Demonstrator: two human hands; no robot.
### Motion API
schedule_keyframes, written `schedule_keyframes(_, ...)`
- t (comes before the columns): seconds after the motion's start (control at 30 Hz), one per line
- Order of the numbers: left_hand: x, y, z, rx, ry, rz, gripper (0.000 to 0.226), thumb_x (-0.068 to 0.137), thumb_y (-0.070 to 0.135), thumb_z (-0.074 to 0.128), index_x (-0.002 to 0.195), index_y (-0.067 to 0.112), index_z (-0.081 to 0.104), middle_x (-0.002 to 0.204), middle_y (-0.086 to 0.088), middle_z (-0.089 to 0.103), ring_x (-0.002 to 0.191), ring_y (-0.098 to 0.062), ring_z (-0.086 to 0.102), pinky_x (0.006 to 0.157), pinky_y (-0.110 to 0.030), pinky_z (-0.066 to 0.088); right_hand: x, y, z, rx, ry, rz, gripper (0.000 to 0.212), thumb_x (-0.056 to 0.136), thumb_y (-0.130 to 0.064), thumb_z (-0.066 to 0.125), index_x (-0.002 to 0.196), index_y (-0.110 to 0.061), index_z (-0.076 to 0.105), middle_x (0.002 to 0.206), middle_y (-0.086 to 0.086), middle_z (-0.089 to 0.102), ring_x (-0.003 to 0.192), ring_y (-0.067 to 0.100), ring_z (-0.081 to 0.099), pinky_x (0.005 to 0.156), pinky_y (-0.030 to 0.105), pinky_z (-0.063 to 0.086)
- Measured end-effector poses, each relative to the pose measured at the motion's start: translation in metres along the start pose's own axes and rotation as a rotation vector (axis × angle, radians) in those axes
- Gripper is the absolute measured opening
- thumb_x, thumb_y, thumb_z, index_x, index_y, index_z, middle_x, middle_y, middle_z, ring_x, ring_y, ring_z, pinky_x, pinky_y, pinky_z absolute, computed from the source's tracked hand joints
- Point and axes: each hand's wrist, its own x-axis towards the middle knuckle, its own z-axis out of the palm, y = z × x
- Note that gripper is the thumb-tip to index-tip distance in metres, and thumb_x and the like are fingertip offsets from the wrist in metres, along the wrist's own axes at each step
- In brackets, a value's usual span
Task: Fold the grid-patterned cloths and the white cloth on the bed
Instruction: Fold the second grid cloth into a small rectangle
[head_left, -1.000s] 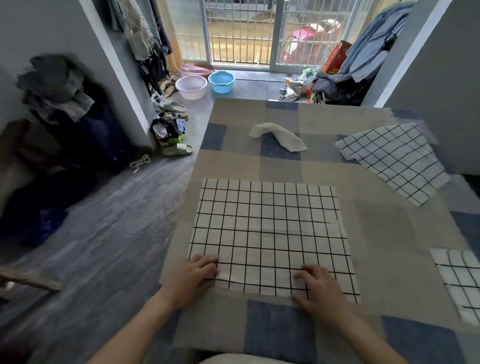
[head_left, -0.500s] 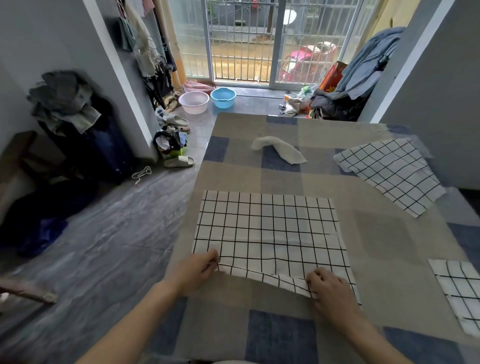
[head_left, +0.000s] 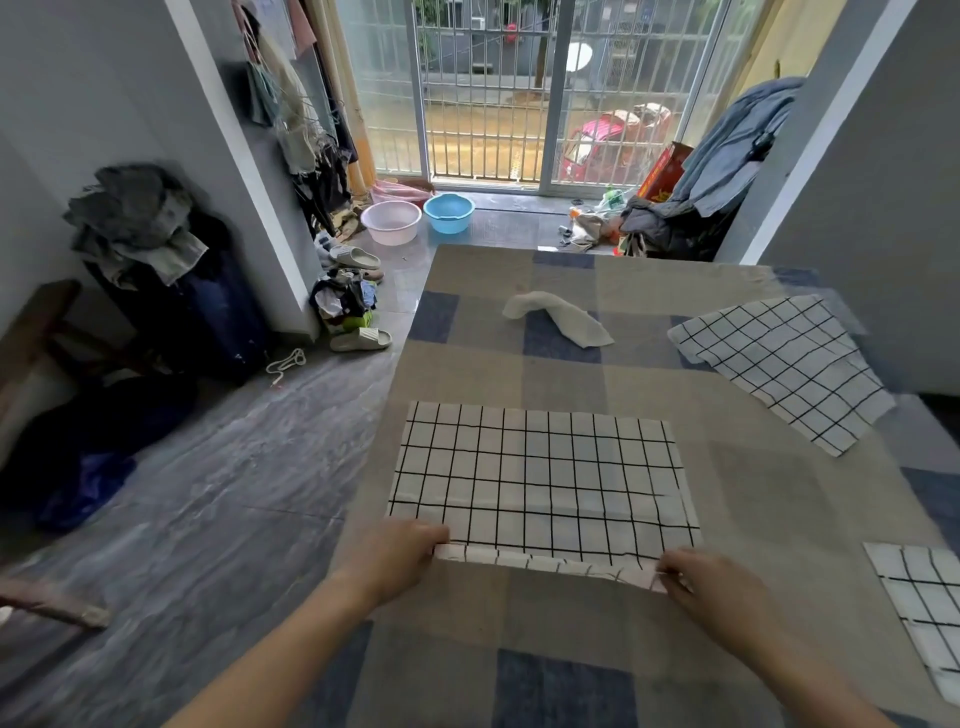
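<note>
Pinching the near corners of the grid-patterned cloth (head_left: 540, 483) at 6 o'clock on the bed (head_left: 779, 493), left hand (head_left: 400, 558) and right hand (head_left: 711, 584) lift its edge; thin, limp fabric likely sags between grips.

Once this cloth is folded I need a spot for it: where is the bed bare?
Bare: the bed between the held grid cloth and the far-right grid cloth; also between the held cloth and the white cloth. Crowded: the near-right edge, with another grid cloth.

Daylight from barred door (head_left: 498, 88); edges warped, soft blur.
</note>
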Motion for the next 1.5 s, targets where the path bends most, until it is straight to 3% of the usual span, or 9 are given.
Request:
schedule_keyframes(0.1, -0.001, -0.018, -0.029, -0.164, -0.143, -0.020, 0.017, 0.091, 0.032, 0.053, 0.100, 0.022, 0.063, 0.101, 0.001, 0.069, 0.094, -0.017, 0.063, 0.073, -0.030, 0.044, -0.005, 0.010, -0.036, 0.059, -0.178, -0.047, 0.030, 0.083, -0.052, 0.053, 0.078, -0.023, 0.060, 0.071, -0.009, 0.055, 0.073, 0.004, 0.055, 0.058, 0.011, 0.034)
schedule_keyframes(0.23, -0.020, -0.015, -0.106, -0.562, -0.644, -0.034, 0.031, 0.084, 0.033, 0.071, 0.111, 0.019, 0.066, 0.093, 0.013, 0.069, 0.072, 0.012, 0.060, 0.068, -0.008, 0.046, -0.008, 0.027, -0.108, 0.253, -0.638, -0.034, 0.062, 0.056, -0.062, 0.079, 0.087, -0.009, 0.067, 0.069, -0.004, 0.055, 0.067, 0.006, 0.051, 0.061, 0.018, 0.035)
schedule_keyframes(0.33, -0.010, -0.033, -0.150, -0.657, -0.763, -0.043, 0.032, 0.082, 0.019, 0.076, 0.109, 0.007, 0.065, 0.094, 0.009, 0.071, 0.078, 0.003, 0.063, 0.071, -0.009, 0.048, 0.003, 0.031, -0.160, 0.317, -0.795, -0.041, 0.034, 0.072, -0.038, 0.080, 0.090, -0.011, 0.073, 0.076, -0.004, 0.066, 0.073, 0.009, 0.060, 0.072, 0.026, 0.047)
schedule_keyframes(0.5, 0.067, -0.065, -0.160, -0.761, -0.327, -0.153, 0.028, 0.071, 0.030, 0.082, 0.093, 0.015, 0.074, 0.083, 0.002, 0.068, 0.076, -0.010, 0.057, 0.070, -0.027, 0.042, 0.086, 0.038, -0.194, 0.235, -0.462, 0.020, 0.050, 0.050, -0.056, 0.083, 0.079, -0.016, 0.075, 0.075, 0.007, 0.066, 0.072, 0.017, 0.057, 0.071, 0.031, 0.043)
schedule_keyframes(0.63, 0.132, -0.082, -0.139, -0.661, -0.074, -0.264, 0.006, 0.088, 0.019, 0.068, 0.085, 0.019, 0.072, 0.085, -0.002, 0.067, 0.077, -0.016, 0.060, 0.070, -0.026, 0.046, 0.140, 0.025, -0.180, 0.214, -0.145, 0.096, 0.005, 0.079, -0.028, 0.075, 0.079, -0.023, 0.073, 0.080, -0.003, 0.069, 0.079, 0.015, 0.061, 0.066, 0.025, 0.043)
schedule_keyframes(0.73, 0.154, -0.080, -0.126, -0.464, 0.015, -0.335, 0.017, 0.091, 0.023, 0.061, 0.097, 0.015, 0.074, 0.095, -0.006, 0.072, 0.092, -0.021, 0.065, 0.074, -0.023, 0.044, 0.170, 0.017, -0.150, 0.215, -0.012, 0.139, 0.007, 0.083, -0.026, 0.069, 0.077, -0.023, 0.072, 0.079, -0.003, 0.069, 0.081, 0.015, 0.063, 0.068, 0.025, 0.044)
schedule_keyframes(0.93, 0.174, -0.085, -0.095, -0.444, 0.076, -0.396, 0.027, 0.096, 0.014, 0.052, 0.116, 0.014, 0.070, 0.118, -0.009, 0.068, 0.111, -0.027, 0.059, 0.077, -0.021, 0.035, 0.199, 0.023, -0.106, 0.339, 0.137, 0.204, 0.007, 0.086, -0.025, 0.066, 0.087, -0.023, 0.073, 0.088, 0.002, 0.071, 0.081, 0.020, 0.062, 0.073, 0.035, 0.053)
schedule_keyframes(1.23, 0.176, -0.100, -0.083, -0.555, 0.235, -0.242, 0.024, 0.089, 0.012, 0.062, 0.103, 0.027, 0.075, 0.097, 0.003, 0.073, 0.089, -0.013, 0.061, 0.076, -0.026, 0.041, 0.200, 0.048, -0.084, 0.301, 0.375, 0.070, 0.015, 0.089, -0.034, 0.064, 0.098, -0.028, 0.076, 0.095, -0.007, 0.075, 0.090, 0.017, 0.067, 0.083, 0.043, 0.052)
schedule_keyframes(1.5, 0.143, -0.106, -0.072, -0.101, 0.230, 0.050, 0.041, 0.093, 0.004, 0.053, 0.122, 0.030, 0.067, 0.127, 0.004, 0.064, 0.115, -0.027, 0.057, 0.095, -0.037, 0.042, 0.146, 0.057, -0.053, 0.181, 0.542, -0.223, 0.016, 0.088, -0.025, 0.068, 0.102, -0.026, 0.075, 0.108, -0.007, 0.072, 0.089, 0.020, 0.065, 0.078, 0.046, 0.051)
